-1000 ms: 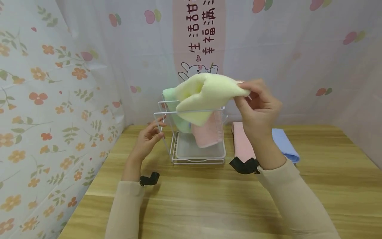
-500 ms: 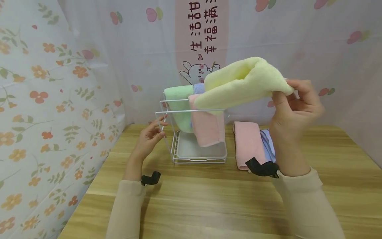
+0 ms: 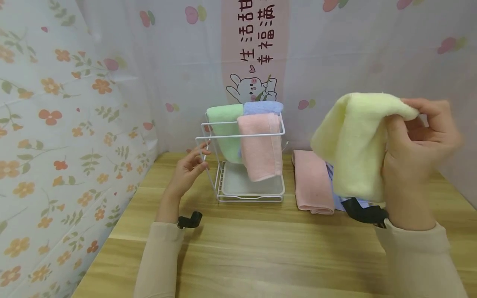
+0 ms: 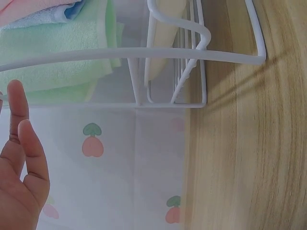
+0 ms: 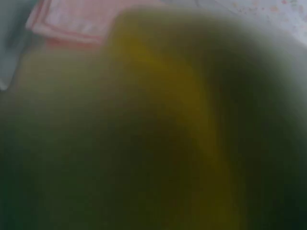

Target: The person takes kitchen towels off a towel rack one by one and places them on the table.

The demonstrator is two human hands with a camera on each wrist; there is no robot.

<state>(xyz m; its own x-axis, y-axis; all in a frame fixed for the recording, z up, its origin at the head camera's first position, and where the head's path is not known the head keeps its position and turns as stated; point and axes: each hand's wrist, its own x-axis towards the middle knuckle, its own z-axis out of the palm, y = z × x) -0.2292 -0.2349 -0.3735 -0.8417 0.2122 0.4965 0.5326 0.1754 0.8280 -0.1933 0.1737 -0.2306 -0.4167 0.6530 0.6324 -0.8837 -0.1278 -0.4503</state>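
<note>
My right hand point(image 3: 422, 136) pinches a folded pale yellow towel point(image 3: 359, 145) between thumb and fingers, so that it hangs in the air to the right of a white wire rack point(image 3: 257, 135). That towel, dark and blurred, fills most of the right wrist view. My left hand point(image 3: 188, 167) holds the rack's left side wire with its fingertips; in the left wrist view two loosely bent fingers point(image 4: 19, 108) show close to the white bar. Over the rack's rails hang a green towel point(image 3: 227, 142), a blue towel point(image 3: 262, 107) and a pink towel point(image 3: 258, 149) in front.
A white tray point(image 3: 249, 186) sits in the rack's base. On the wooden table point(image 3: 261, 248), right of the rack, lie a folded pink towel point(image 3: 313, 182) and a blue one point(image 3: 337, 198), partly hidden by the yellow towel. Printed curtains point(image 3: 167, 54) stand behind and at left.
The right hand has carried the yellow towel away from over the rack to the right, and the towel now droops downward. The rack's towels are uncovered. The left hand has stayed at the rack.
</note>
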